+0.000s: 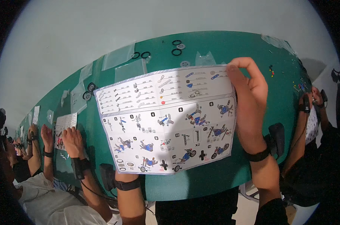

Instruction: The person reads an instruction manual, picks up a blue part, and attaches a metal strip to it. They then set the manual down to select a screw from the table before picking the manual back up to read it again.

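An unfolded instruction sheet [166, 138] is held up in front of me, printed with rows of small parts above and pictured steps of a model motorcycle below. Creases run across it. My right hand [248, 88] pinches its upper right corner between thumb and fingers. My left forearm [130, 195] comes up under the lower left edge of the paper. The left hand itself is behind the sheet, so its fingers are hidden.
Beyond the sheet on the green table [230, 41] lie black rings [176, 51], a grey wheel hub [185, 64], clear plastic bags [119, 54] and two wheels [88, 96]. Small coloured parts [272, 71] are scattered at right. Other people's hands [73, 140] work on both sides.
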Available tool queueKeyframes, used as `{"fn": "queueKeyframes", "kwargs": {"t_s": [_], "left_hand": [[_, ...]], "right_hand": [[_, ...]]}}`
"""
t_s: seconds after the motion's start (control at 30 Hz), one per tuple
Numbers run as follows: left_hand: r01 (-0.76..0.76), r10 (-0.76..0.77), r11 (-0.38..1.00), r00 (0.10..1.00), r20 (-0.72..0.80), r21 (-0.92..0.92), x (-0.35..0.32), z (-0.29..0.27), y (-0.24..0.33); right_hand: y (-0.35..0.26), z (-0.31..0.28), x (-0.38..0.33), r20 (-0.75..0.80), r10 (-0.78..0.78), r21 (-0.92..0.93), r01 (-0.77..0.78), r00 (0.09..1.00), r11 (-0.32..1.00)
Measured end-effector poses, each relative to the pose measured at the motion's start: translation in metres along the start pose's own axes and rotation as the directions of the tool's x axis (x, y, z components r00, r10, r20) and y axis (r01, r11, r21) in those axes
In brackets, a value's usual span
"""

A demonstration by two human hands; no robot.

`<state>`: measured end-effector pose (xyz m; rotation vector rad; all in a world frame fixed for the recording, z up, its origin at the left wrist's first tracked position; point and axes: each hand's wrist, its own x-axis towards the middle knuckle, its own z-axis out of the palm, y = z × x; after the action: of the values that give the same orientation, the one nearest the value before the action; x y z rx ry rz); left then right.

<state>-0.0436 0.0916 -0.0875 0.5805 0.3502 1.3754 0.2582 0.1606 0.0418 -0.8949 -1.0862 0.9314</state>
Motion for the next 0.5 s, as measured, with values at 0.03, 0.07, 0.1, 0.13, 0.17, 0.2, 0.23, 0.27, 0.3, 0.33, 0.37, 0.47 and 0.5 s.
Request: {"fn": "queueKeyframes", "kwargs": {"t_s": [0.03, 0.07, 0.1, 0.13, 0.17, 0.2, 0.23, 0.27, 0.3, 0.33, 0.37, 0.47, 0.5], "left_hand": [[-0.001, 0.001, 1.000, 1.000, -0.002, 0.003, 0.001, 0.000, -0.001], [-0.003, 0.003, 1.000, 1.000, 0.000, 0.004, 0.002, 0.000, -0.001], [-0.001, 0.001, 1.000, 1.000, 0.001, -0.001, 0.002, 0.000, 0.000], [-0.003, 0.003, 1.000, 1.000, 0.004, 0.001, 0.002, 0.000, 0.000], [-0.004, 0.004, 1.000, 1.000, 0.008, -0.001, 0.003, 0.001, -0.001], [-0.010, 0.010, 1.000, 1.000, 0.008, -0.001, 0.003, 0.000, 0.000], [-0.009, 0.009, 1.000, 1.000, 0.009, 0.001, 0.002, 0.000, 0.000], [-0.010, 0.010, 1.000, 1.000, 0.008, 0.002, 0.002, -0.001, 0.001], [-0.012, 0.012, 1.000, 1.000, 0.008, 0.003, 0.003, -0.002, 0.001], [-0.012, 0.012, 1.000, 1.000, 0.009, 0.005, 0.002, -0.002, 0.001], [-0.012, 0.012, 1.000, 1.000, 0.012, 0.004, 0.003, -0.002, 0.001], [-0.015, 0.015, 1.000, 1.000, 0.013, 0.003, 0.002, -0.004, 0.000], [-0.016, 0.016, 1.000, 1.000, 0.017, 0.003, 0.003, -0.004, 0.000]], "right_hand": [[0.001, 0.000, 0.001, 0.002, 0.025, 0.024, -0.025, 1.000, 0.999], [0.002, 0.000, 0.002, 0.002, 0.025, 0.023, -0.025, 1.000, 0.999], [0.003, -0.001, 0.003, -0.002, 0.050, 0.043, -0.050, 0.999, 0.998], [0.003, -0.002, 0.004, -0.005, 0.074, 0.064, -0.074, 0.997, 0.995], [0.005, -0.003, 0.004, -0.009, 0.073, 0.060, -0.073, 0.997, 0.996], [0.008, -0.003, 0.005, 0.008, 0.083, 0.112, -0.084, 0.996, 0.990], [0.011, -0.003, 0.005, 0.026, 0.091, 0.163, -0.095, 0.995, 0.982], [0.012, -0.003, 0.005, 0.024, 0.090, 0.161, -0.093, 0.996, 0.983], [0.012, -0.002, 0.004, 0.021, 0.085, 0.148, -0.087, 0.996, 0.985], [0.012, -0.002, 0.004, 0.017, 0.080, 0.136, -0.081, 0.997, 0.987], [0.013, -0.003, 0.005, 0.016, 0.078, 0.135, -0.079, 0.997, 0.988], [0.012, -0.005, 0.006, 0.034, 0.060, 0.124, -0.064, 0.998, 0.990], [0.010, -0.005, 0.006, 0.042, 0.067, 0.115, -0.071, 0.997, 0.991]]}}
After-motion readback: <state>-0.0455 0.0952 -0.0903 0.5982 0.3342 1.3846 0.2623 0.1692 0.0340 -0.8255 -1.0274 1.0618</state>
